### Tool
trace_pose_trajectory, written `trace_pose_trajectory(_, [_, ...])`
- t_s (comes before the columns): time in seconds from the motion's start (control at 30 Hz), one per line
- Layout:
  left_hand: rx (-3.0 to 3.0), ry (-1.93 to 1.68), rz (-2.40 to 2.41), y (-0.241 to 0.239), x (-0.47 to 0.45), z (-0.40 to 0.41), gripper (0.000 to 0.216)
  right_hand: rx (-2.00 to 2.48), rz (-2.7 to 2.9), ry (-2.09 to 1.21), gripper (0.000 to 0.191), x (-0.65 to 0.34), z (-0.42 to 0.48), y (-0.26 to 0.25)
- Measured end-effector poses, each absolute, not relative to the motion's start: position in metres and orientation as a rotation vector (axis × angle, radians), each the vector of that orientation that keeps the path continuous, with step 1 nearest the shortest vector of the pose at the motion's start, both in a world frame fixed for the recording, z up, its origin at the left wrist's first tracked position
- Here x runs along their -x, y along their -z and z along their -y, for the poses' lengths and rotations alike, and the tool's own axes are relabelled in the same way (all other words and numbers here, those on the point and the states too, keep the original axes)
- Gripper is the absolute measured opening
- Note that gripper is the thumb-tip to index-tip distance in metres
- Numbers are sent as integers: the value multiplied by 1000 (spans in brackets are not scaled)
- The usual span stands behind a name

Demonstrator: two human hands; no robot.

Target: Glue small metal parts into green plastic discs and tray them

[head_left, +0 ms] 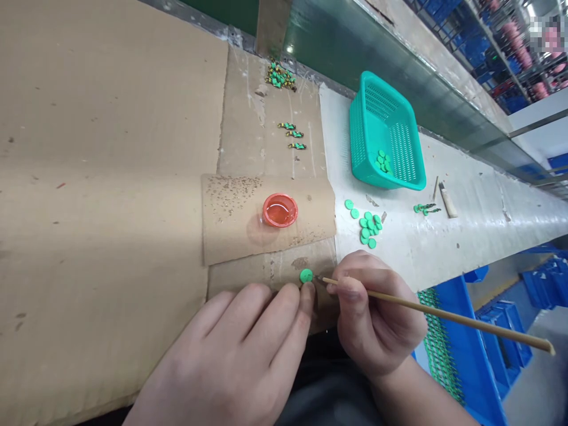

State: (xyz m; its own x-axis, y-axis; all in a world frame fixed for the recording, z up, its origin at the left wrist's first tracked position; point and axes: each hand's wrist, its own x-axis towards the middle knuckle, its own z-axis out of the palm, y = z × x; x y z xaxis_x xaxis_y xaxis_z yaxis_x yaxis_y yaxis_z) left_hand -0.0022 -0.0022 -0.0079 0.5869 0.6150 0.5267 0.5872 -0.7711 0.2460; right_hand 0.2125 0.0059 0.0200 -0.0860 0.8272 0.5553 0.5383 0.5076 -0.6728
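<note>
My left hand rests at the table's near edge with its fingers close together. One fingertip touches the lower rim of a small round green disc and steadies it on the cardboard. My right hand pinches a thin wooden-handled brush between thumb and fingers. Its fine dark tip is just right of the disc; whether they touch I cannot tell. Beyond the hands, a small red cup of clear liquid stands on a speckled cardboard piece. Loose green discs lie to the right.
A green plastic basket holds several discs. Three small green-and-dark pieces lie below a pile of similar ones. Farther right are a tube and more green pieces. Blue crates stand below the table's right edge.
</note>
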Motion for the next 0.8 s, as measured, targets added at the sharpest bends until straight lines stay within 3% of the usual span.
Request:
trace_pose_trajectory(0.27, [-2759,-885,-1015,7,4,1,31,1182,1572,-312,11,-217,-3,-19])
trace_pose_trajectory(0.43, [-2757,-863,-1038,-2,3,-5,24,1197,1705,-540,27,-228,-7,-26])
trace_pose_trajectory(0.6, [-2745,-893,-1080,-10,-1,-11,22,1130,1972,-597,19,-232,-14,-25])
trace_pose_trajectory(0.8, [-2682,-925,-1070,-16,-1,-13,19,1183,1917,-504,15,-236,-2,-18])
